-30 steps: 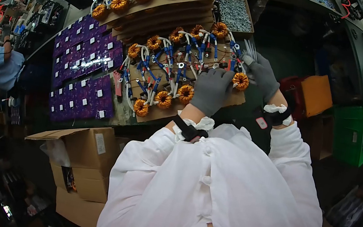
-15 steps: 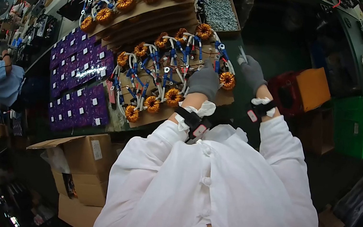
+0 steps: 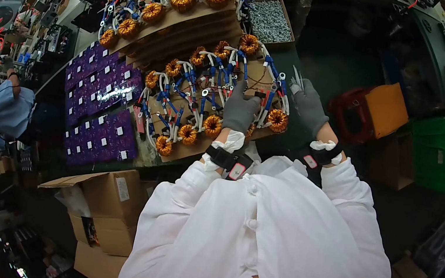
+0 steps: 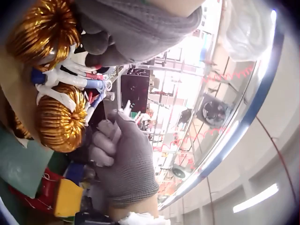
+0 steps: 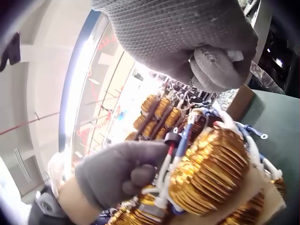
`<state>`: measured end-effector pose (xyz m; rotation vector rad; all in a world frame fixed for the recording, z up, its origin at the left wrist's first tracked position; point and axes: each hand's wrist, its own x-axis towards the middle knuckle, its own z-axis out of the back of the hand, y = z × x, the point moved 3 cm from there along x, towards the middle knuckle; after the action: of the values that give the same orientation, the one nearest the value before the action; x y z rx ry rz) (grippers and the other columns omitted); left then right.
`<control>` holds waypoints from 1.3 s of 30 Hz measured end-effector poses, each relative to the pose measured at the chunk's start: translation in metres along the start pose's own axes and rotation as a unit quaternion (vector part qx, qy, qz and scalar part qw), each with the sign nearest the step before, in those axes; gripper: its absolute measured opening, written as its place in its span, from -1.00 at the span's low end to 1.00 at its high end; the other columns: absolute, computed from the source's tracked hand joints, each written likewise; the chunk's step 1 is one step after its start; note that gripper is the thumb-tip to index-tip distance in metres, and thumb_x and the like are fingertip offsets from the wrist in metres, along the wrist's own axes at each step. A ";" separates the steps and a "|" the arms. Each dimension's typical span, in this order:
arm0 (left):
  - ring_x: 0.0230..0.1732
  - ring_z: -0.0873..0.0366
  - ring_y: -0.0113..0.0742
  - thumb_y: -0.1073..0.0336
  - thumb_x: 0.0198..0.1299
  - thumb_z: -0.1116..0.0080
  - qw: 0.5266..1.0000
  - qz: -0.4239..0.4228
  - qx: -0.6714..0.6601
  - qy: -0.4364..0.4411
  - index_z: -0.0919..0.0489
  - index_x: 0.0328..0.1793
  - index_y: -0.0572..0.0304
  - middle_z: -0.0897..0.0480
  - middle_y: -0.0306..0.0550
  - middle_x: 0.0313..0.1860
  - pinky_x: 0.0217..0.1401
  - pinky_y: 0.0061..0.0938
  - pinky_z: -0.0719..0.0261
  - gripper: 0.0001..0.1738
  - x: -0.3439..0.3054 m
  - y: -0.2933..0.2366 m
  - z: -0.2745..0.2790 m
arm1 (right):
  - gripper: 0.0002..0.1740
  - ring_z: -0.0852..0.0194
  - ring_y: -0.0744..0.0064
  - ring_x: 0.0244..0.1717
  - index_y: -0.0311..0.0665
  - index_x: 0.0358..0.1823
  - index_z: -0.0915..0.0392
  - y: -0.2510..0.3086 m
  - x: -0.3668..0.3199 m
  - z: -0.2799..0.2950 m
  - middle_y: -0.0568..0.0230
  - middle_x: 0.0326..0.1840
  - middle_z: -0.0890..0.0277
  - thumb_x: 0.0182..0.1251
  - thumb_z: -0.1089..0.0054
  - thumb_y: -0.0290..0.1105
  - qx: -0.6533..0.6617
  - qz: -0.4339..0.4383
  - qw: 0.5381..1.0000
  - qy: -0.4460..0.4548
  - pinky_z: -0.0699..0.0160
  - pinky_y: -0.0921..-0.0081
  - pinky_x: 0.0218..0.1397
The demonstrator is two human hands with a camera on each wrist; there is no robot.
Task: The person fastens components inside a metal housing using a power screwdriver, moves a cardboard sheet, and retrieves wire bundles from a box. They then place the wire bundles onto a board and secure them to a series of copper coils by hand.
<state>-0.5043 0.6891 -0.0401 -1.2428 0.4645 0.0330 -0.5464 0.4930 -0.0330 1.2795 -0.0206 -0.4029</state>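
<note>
The fingers [image 5: 132, 155] of the left hand [image 3: 239, 111] pinch the leads [image 5: 170, 140] just beside a copper coil [image 3: 277, 120] at the near right corner of the cardboard sheet [image 3: 204, 139]. The right hand [image 3: 309, 109] is curled tight round thin white strips [image 3: 297, 77], just off the sheet's right edge above the counter [image 3: 340, 46]. The pinch looks best held close to the coil, so the leads do not splay. A single strip should probably come in from the open right edge, since the neighbouring coils and blue-sleeved wires lie crowded on the left.
</note>
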 end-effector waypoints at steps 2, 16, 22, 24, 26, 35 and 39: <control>-0.45 -0.59 -0.27 0.38 0.05 -0.17 0.997 0.051 -0.039 0.035 -0.10 0.45 0.25 -0.61 0.17 -0.11 -0.42 -0.44 -0.54 -0.19 -0.019 -0.031 0.003 | -0.70 -0.40 0.47 -0.53 -0.26 -0.03 -0.42 0.010 -0.006 0.007 0.24 -0.45 -0.48 0.39 0.03 -0.21 0.104 -0.051 0.989 0.092 -0.35 0.52 -0.50; -0.39 -0.47 -0.55 0.26 0.18 -0.21 0.973 0.051 -0.220 0.054 -0.56 0.05 0.24 -0.58 -0.19 -0.32 -0.37 -0.60 -0.45 -0.66 -0.036 -0.039 0.015 | -0.70 0.07 0.81 -0.71 -0.16 -0.07 -0.44 0.034 -0.038 -0.021 0.61 -0.62 -0.13 0.35 -0.07 -0.13 0.178 -0.174 0.913 0.323 0.15 0.73 -0.70; -0.39 -0.46 -0.55 0.20 0.24 -0.15 0.989 -0.026 -0.132 0.059 -0.63 -0.09 0.25 -0.62 -0.24 -0.36 -0.32 -0.63 -0.43 -0.73 -0.031 -0.030 0.011 | -0.71 -0.12 0.78 -0.67 -0.23 -0.20 -0.48 0.042 -0.047 -0.036 0.57 -0.60 -0.25 0.25 -0.20 -0.16 0.116 -0.114 0.931 0.326 -0.04 0.75 -0.64; -0.43 -0.45 -0.57 0.21 0.24 -0.16 0.991 -0.040 -0.130 0.004 -0.62 -0.11 0.28 -0.60 -0.25 -0.43 -0.37 -0.63 -0.41 -0.73 -0.031 -0.026 0.015 | -0.63 -0.20 0.76 -0.62 -0.26 -0.15 -0.48 0.040 -0.042 -0.039 0.52 -0.54 -0.34 0.18 -0.27 -0.14 0.131 -0.031 0.956 0.262 -0.12 0.71 -0.60; -0.46 -0.43 -0.58 0.21 0.25 -0.15 0.990 -0.036 -0.138 -0.011 -0.62 -0.13 0.28 -0.58 -0.26 -0.46 -0.41 -0.63 -0.38 -0.73 -0.034 -0.027 0.016 | -0.63 -0.25 0.75 -0.56 -0.28 -0.12 -0.49 0.050 -0.044 -0.033 0.48 -0.49 -0.39 0.19 -0.27 -0.16 0.113 -0.044 0.956 0.267 -0.19 0.71 -0.54; -0.71 -0.20 -0.61 0.18 0.25 -0.14 0.962 -0.005 -0.269 -0.054 -0.56 -0.19 0.28 -0.37 -0.36 -0.69 -0.68 -0.66 -0.09 -0.73 -0.039 -0.043 0.030 | -0.61 -0.18 0.77 -0.57 -0.29 -0.09 -0.53 0.019 -0.038 -0.023 0.55 -0.52 -0.37 0.21 -0.28 -0.15 0.197 -0.084 0.942 0.259 -0.17 0.70 -0.55; -0.73 -0.21 -0.60 0.16 0.25 -0.14 0.977 -0.003 -0.214 -0.023 -0.56 -0.22 0.28 -0.36 -0.35 -0.72 -0.70 -0.65 -0.09 -0.72 -0.037 -0.046 0.030 | -0.60 -0.06 0.79 -0.70 -0.29 -0.13 -0.54 0.028 -0.036 -0.022 0.58 -0.65 -0.25 0.28 -0.18 -0.07 0.162 -0.051 0.946 0.276 -0.01 0.73 -0.68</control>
<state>-0.5159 0.7098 0.0220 -1.6626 0.4261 0.1630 -0.5668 0.5306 -0.0060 1.6877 0.4740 -0.1169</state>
